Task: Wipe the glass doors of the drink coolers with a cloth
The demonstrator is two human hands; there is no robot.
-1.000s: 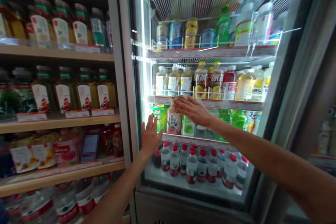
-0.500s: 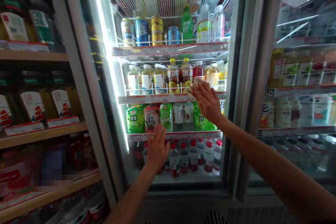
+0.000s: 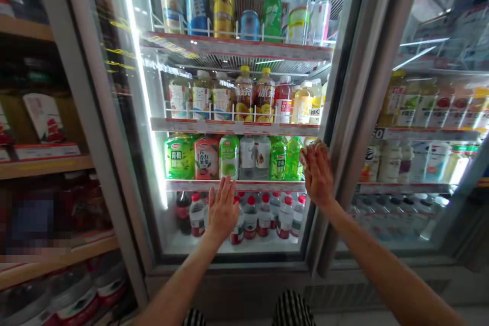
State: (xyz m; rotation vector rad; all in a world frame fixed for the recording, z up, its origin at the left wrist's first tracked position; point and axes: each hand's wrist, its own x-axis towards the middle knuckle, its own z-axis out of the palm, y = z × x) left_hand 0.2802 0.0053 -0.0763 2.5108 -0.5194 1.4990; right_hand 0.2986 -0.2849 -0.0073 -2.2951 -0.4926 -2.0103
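My right hand (image 3: 319, 175) presses a crumpled, light-coloured cloth (image 3: 304, 157) against the glass door (image 3: 233, 219), close to the door's right edge. Most of the cloth is hidden under the fingers and palm. Lower and to the left, my left hand (image 3: 222, 210) lies with its fingers stretched out, at the glass in front of the bottom shelf. Nothing is in it. Behind the glass, between the two hands, stand a green-labelled bottle (image 3: 229, 157) and green drink bottles (image 3: 278, 160).
The door's metal frame (image 3: 344, 127) runs up just right of my right hand, beside a second glass-fronted fridge (image 3: 428, 163). Wooden shelves (image 3: 46, 165) with bottles stand at the left. My striped knees (image 3: 292, 308) show at the bottom.
My right hand has slid the cloth rightward and down across the glass to the door's right edge. The view has swung right and lower. My left hand stays flat, now before the bottom bottles.
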